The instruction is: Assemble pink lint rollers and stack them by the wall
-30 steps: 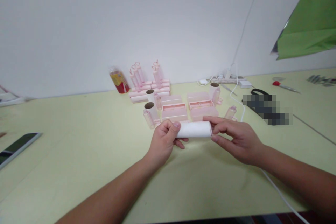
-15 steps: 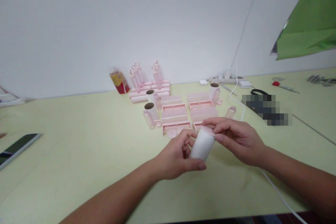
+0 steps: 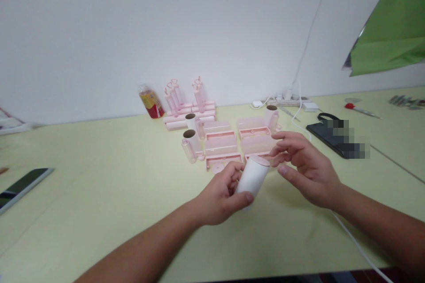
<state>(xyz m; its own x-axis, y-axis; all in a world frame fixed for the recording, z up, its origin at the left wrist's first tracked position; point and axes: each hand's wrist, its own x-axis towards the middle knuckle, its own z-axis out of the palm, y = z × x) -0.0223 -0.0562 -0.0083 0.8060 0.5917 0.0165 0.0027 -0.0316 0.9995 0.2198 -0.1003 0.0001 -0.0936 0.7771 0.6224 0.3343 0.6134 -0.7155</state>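
A white paper roll point(image 3: 252, 178) with a pink round cap point(image 3: 259, 160) on its upper end leans to the right in my left hand point(image 3: 222, 194), whose thumb and fingers close around it. Just right of the cap, my right hand point(image 3: 303, 168) is apart from the roll, its fingers spread and holding nothing. Behind both hands lie pink boxes point(image 3: 223, 159) with translucent pink covers point(image 3: 221, 145). White rolls with brown cores point(image 3: 194, 140) stand beside small translucent pink handles point(image 3: 188, 151).
Several pink handles point(image 3: 172, 97) stand near the wall, over stacked pink cases point(image 3: 189, 119). A yellow-and-red packet point(image 3: 151, 102) leans there. On the right are a power strip point(image 3: 287, 102), a black phone point(image 3: 327, 138), a white cable point(image 3: 355, 245) and a red-handled tool point(image 3: 361, 109).
My right hand has let go of the pink cap and moved slightly right, its fingers opening. The roll in my left hand has tilted a little further.
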